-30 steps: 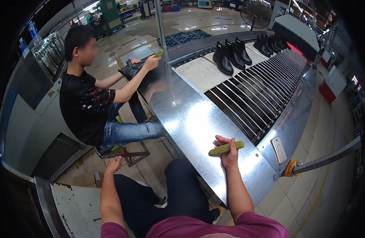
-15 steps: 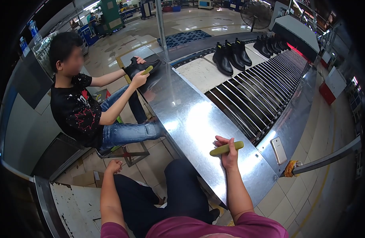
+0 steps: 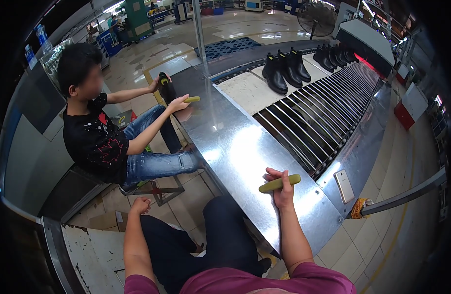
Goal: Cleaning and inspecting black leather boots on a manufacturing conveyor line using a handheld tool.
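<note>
My right hand [image 3: 280,187] rests on the near end of a shiny metal table [image 3: 235,147] and grips a yellow-green stick-shaped tool [image 3: 279,183] lying crosswise. My left hand [image 3: 141,205] hangs below the table edge beside my left knee, fingers curled, holding nothing that I can see. Both my legs in dark trousers [image 3: 201,245] sit under the table's near corner.
A seated person in a black shirt [image 3: 95,142] at the left holds a black boot [image 3: 166,87] and a similar yellow-green tool [image 3: 191,99]. Several black boots [image 3: 286,68] stand on the roller conveyor [image 3: 313,117]. A phone [image 3: 344,185] lies on the metal side ledge.
The seated person leaned back and brought the black boot down off the table toward the lap, tool hand staying at the edge. My hands have barely moved.
</note>
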Demonstrator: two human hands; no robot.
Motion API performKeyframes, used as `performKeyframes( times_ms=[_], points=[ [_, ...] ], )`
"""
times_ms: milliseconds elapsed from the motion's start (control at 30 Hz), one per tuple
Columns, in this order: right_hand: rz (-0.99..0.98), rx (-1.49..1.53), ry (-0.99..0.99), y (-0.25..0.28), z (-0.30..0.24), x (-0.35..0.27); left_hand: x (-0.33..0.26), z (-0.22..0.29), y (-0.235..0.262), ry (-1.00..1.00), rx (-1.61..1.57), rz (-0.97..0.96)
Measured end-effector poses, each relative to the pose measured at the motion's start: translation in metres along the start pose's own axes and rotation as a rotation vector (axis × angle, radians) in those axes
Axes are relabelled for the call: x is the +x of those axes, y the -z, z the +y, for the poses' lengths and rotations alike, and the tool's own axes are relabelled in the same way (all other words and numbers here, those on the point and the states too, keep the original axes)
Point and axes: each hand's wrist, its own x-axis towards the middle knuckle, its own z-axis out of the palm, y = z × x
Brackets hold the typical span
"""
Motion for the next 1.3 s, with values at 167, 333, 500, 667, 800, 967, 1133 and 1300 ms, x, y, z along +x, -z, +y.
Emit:
performKeyframes(
  times_ms=[167, 333, 500, 667, 800, 967, 1133, 1300],
  points=[
    [0.004, 0.010, -0.008, -0.0015, -0.0021, -0.0001, -0.0006, -0.0007, 0.0016, 0.001, -0.015, -0.002],
    [0.009, 0.026, -0.015, -0.0035, -0.0042, -0.0010, 0.0009, -0.0025, 0.0012, -0.005, -0.033, -0.004],
    [-0.003, 0.003, -0.009, -0.0039, -0.0061, -0.0013, 0.0022, -0.0030, 0.0012, -0.011, -0.009, -0.002],
    [0.002, 0.007, -0.016, -0.0028, -0.0063, -0.0017, -0.0003, 0.0006, 0.0001, -0.011, -0.002, 0.010],
    [0.011, 0.000, -0.013, -0.0023, -0.0062, -0.0015, -0.0022, 0.0019, 0.0004, -0.014, -0.006, 0.003],
    [0.002, 0.007, -0.014, -0.0035, -0.0062, -0.0009, -0.0020, -0.0015, 0.0030, -0.011, -0.021, -0.003],
    [0.004, 0.009, -0.016, -0.0025, -0.0073, -0.0007, -0.0028, 0.0019, 0.0006, -0.001, -0.031, 0.007],
    [0.000, 0.006, -0.013, 0.0003, -0.0067, 0.0016, -0.0028, 0.0048, 0.0008, -0.001, 0.000, 0.003]
  ],
)
